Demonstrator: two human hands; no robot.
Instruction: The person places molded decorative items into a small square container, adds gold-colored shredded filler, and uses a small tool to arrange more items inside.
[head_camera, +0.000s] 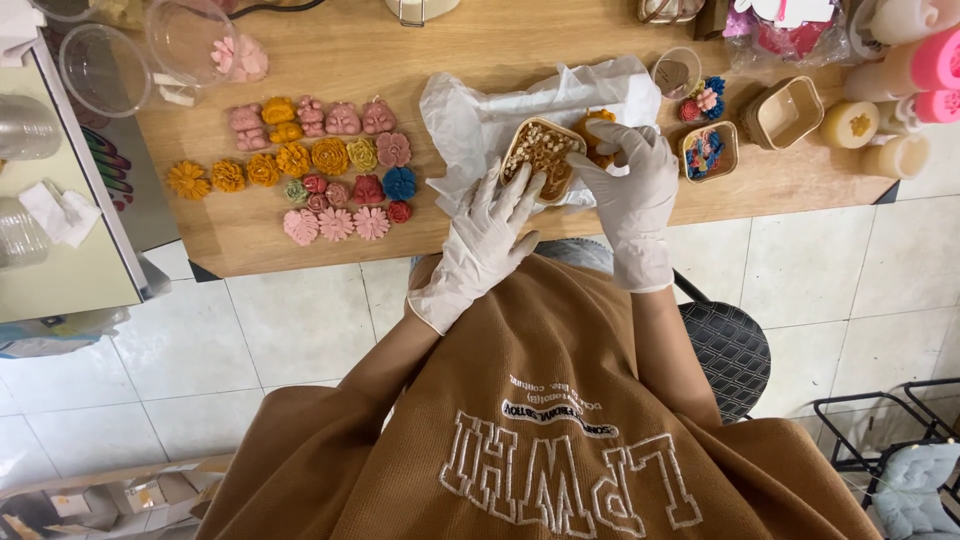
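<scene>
Both my hands wear white gloves. Between them is a small brown paper tray (541, 152) filled with pale shredded stuffing, resting on crumpled white tissue paper (470, 120). My left hand (482, 238) lies with spread fingers against the tray's near left edge. My right hand (632, 190) curls over the tray's right edge. An orange flower-shaped piece (594, 122) sits just behind those fingers, partly hidden.
Several moulded flowers and figures (320, 165) in pink, orange, yellow, red and blue lie in rows on the wooden table (260, 235), left of the tissue. Small trays (785, 112) and candles (850, 125) stand at right, clear plastic cups (105, 70) at far left. A black stool (730, 350) is below.
</scene>
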